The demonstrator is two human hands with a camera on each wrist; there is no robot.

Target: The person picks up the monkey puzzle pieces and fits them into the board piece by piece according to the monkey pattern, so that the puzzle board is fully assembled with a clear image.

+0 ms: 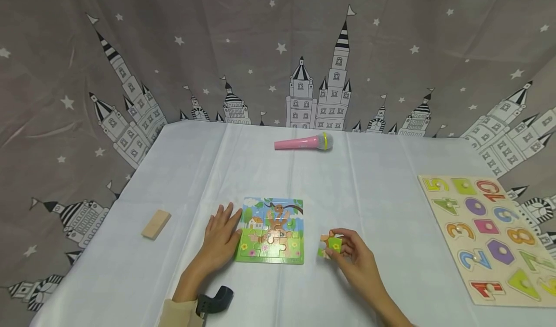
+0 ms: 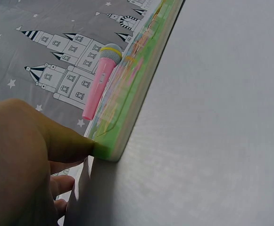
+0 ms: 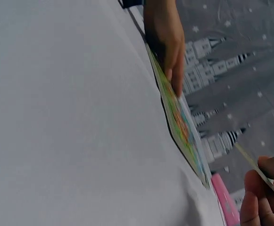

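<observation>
A square jigsaw puzzle (image 1: 270, 260) lies flat on the white-covered table, showing an animal, a small house and green grass. My left hand (image 1: 223, 237) rests along its left side with fingers extended, the thumb touching the frame. In the left wrist view that thumb (image 2: 66, 141) meets the corner of the puzzle's green edge. To the right of the puzzle, my right hand (image 1: 354, 257) pinches a green, orange and grey jigsaw piece (image 1: 335, 244) between thumb and fingers. Seen from the right wrist, the piece (image 3: 246, 155) is nearly edge-on.
A pink toy microphone (image 1: 299, 143) lies toward the table's back edge. Off to the left is a small wooden block (image 1: 156, 224). A wooden number-and-shape board (image 1: 466, 288) lies at the right. A grey curtain (image 1: 243, 42) printed with castles hangs behind the table.
</observation>
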